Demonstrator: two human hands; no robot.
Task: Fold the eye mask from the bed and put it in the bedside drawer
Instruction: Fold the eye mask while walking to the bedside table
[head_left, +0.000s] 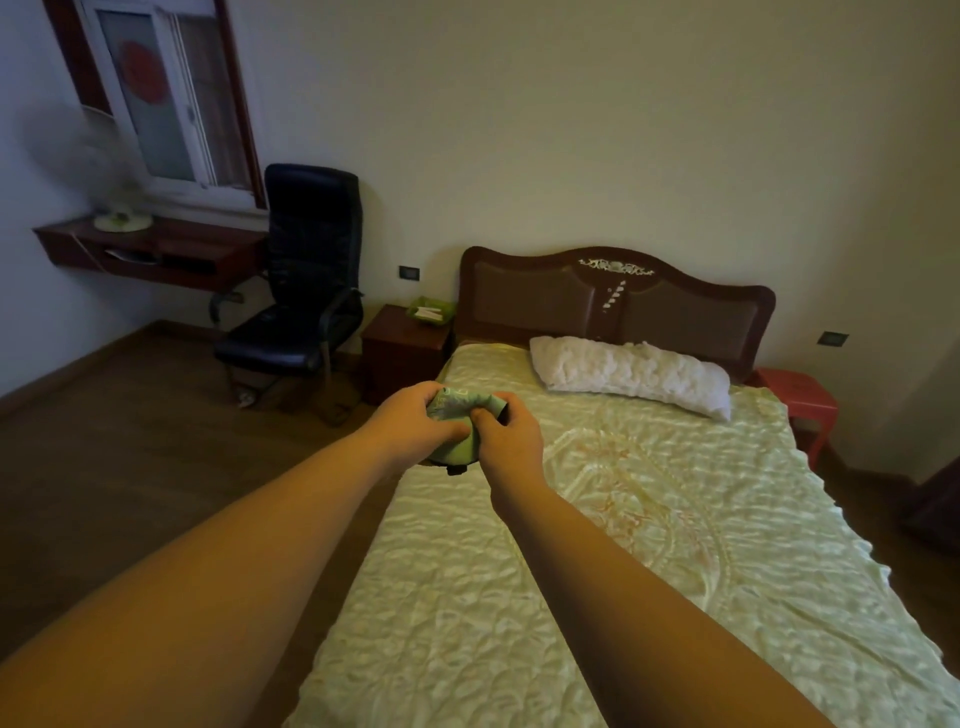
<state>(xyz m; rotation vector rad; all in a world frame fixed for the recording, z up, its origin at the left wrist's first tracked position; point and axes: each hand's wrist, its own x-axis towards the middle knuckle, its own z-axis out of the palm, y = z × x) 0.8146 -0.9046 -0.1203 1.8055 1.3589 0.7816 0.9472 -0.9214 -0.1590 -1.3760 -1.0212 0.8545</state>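
Both my hands hold a green patterned eye mask (460, 406) bunched up in the air over the bed's left edge. My left hand (415, 423) grips its left side and my right hand (509, 434) pinches its right side. A dark strap end (457, 470) hangs below the mask. The bed (649, 519) has a pale green cover. The dark wooden bedside cabinet (402, 353) stands left of the headboard, beyond my hands; its front is in shadow and I cannot tell whether a drawer is open.
A white pillow (631, 374) lies by the headboard (613, 301). A green box (430, 310) sits on the cabinet. A black office chair (301, 291) stands left of it, under a wall shelf (156, 249) with a fan. A red stool (800, 402) is right of the bed.
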